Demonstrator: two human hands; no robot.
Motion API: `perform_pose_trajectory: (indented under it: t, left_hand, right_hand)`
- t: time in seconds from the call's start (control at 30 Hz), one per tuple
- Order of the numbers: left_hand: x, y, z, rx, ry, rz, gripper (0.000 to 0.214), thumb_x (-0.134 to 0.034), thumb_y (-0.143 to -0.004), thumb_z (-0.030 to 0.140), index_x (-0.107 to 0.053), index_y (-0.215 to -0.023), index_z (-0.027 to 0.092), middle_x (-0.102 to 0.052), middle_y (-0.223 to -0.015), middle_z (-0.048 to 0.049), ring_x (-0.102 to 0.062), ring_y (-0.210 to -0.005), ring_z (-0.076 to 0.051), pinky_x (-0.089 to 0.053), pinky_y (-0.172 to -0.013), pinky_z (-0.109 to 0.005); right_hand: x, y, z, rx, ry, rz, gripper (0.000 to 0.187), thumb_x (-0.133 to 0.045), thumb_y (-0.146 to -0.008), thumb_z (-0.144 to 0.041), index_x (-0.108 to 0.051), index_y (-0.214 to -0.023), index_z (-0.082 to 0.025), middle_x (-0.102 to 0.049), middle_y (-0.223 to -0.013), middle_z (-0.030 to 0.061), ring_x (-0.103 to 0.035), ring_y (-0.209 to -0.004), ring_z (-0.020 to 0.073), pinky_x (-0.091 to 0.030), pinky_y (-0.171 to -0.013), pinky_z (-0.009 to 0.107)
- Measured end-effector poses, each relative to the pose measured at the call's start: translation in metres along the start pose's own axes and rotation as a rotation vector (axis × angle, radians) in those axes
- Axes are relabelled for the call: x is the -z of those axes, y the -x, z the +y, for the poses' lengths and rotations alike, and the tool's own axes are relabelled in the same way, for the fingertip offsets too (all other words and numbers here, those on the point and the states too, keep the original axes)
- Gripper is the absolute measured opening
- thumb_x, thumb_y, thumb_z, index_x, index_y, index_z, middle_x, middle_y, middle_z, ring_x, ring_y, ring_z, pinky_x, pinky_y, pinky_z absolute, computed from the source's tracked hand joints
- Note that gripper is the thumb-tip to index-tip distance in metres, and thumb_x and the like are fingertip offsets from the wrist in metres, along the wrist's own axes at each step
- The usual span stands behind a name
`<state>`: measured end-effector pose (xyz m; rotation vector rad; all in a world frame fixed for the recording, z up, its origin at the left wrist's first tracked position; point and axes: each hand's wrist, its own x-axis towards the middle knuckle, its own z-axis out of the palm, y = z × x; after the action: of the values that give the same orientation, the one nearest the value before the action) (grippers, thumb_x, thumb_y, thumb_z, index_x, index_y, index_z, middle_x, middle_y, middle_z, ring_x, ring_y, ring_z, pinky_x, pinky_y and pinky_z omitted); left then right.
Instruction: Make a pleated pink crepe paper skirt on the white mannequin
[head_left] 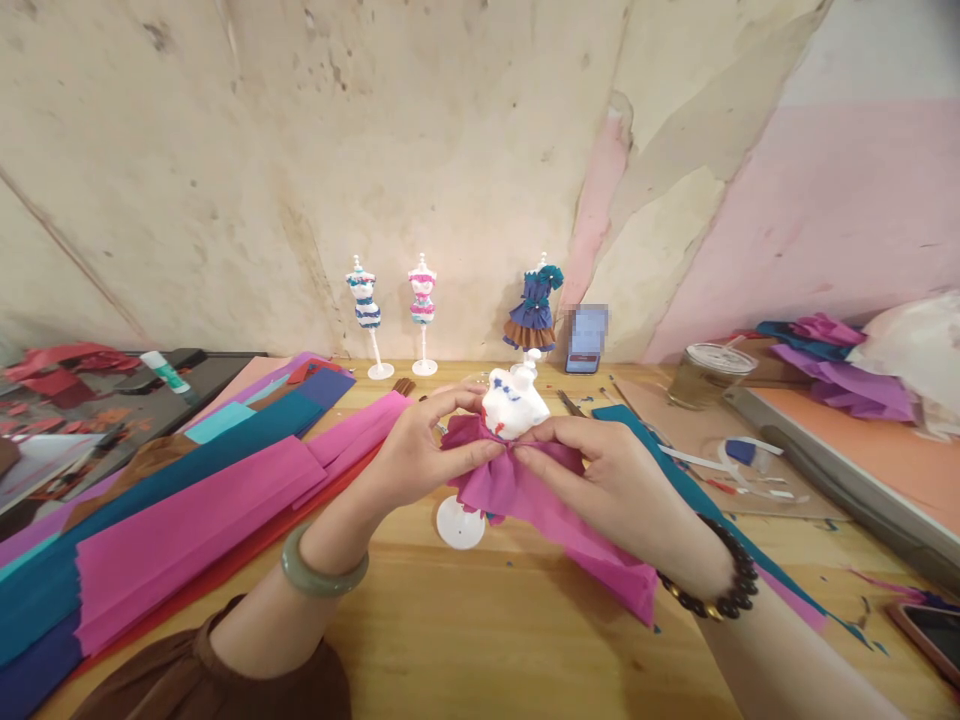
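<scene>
Left hand and right hand each pinch the magenta crepe paper against the small white mannequin, mid-table. Gathering looks partly done: pleats bunch at the waist, a loose tail trails toward 5 o'clock; 3 dressed mannequins stand at 12 o'clock

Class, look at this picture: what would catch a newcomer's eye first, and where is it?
At the centre, the left hand and right hand pinch magenta crepe paper against the waist of a small white mannequin. To the left, pink and teal paper sheets lie fanned across the wooden table. Three dressed mannequins stand by the wall behind.
</scene>
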<state>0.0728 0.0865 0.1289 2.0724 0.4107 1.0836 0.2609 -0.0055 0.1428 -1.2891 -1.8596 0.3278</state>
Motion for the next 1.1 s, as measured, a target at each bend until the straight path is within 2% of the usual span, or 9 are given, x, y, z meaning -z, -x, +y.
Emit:
perform_pose_trajectory:
  t: [0.1,0.2,0.43,0.57,0.8,1.1]
  left_hand:
    - [0.0006,-0.0001,0.001,-0.041,-0.014,-0.02,0.024,-0.071,-0.081,0.024,-0.067,-0.104,0.019,-0.069,-0.122,-0.0111,-0.063,-0.115,-0.024,-0.052,-0.099,-0.038]
    - [0.0014,0.0004,0.0002,-0.059,-0.032,-0.031,0.024,-0.07,-0.081,0.022,-0.067,-0.105,0.019,-0.069,-0.121,-0.011,-0.063,-0.114,-0.024,-0.051,-0.099,-0.037]
    - [0.0012,0.0023,-0.0023,-0.009,-0.133,0.028,0.028,-0.071,-0.081,0.026,-0.067,-0.106,0.015,-0.068,-0.121,-0.0158,-0.062,-0.117,-0.028,-0.052,-0.097,-0.039]
    - [0.0001,0.0025,-0.0014,-0.039,-0.216,0.047,0.027,-0.07,-0.08,0.026,-0.067,-0.104,0.015,-0.069,-0.115,-0.0151,-0.061,-0.117,-0.029,-0.051,-0.096,-0.039]
    - [-0.0017,0.0014,-0.0022,-0.132,-0.324,0.061,0.023,-0.07,-0.079,0.025,-0.069,-0.1,0.015,-0.072,-0.107,-0.0144,-0.063,-0.11,-0.028,-0.048,-0.094,-0.042]
    - [-0.0019,-0.0005,-0.005,-0.14,-0.31,0.075,0.024,-0.073,-0.08,0.034,-0.07,-0.098,0.018,-0.074,-0.105,-0.0117,-0.065,-0.106,-0.027,-0.048,-0.095,-0.042]
  right_hand:
    - [-0.0008,0.0009,0.0014,-0.008,0.04,0.016,0.014,-0.06,-0.088,-0.02,-0.074,-0.085,-0.022,-0.075,-0.073,-0.0011,-0.064,-0.062,0.0146,-0.048,-0.059,0.025]
    - [-0.0014,0.0015,0.003,-0.025,0.042,0.005,0.014,-0.06,-0.089,-0.021,-0.074,-0.087,-0.022,-0.076,-0.077,-0.0003,-0.066,-0.065,0.0153,-0.048,-0.059,0.025]
    - [-0.0011,0.0018,0.0002,0.045,-0.044,0.005,0.014,-0.06,-0.089,-0.021,-0.074,-0.089,-0.023,-0.079,-0.095,0.0022,-0.073,-0.085,0.0189,-0.056,-0.078,0.029]
    - [-0.0015,0.0018,0.0,0.086,-0.065,-0.01,0.016,-0.059,-0.09,-0.02,-0.075,-0.091,-0.023,-0.079,-0.097,0.0029,-0.073,-0.087,0.0195,-0.057,-0.081,0.031]
    - [-0.0037,0.0004,0.0013,-0.02,-0.061,0.006,0.013,-0.061,-0.088,-0.02,-0.073,-0.085,-0.022,-0.079,-0.09,0.0022,-0.072,-0.08,0.0191,-0.056,-0.074,0.03]
    - [-0.0028,0.0,0.0031,-0.073,-0.045,0.013,0.013,-0.061,-0.089,-0.023,-0.072,-0.084,-0.022,-0.077,-0.084,0.0007,-0.07,-0.076,0.0186,-0.051,-0.068,0.028]
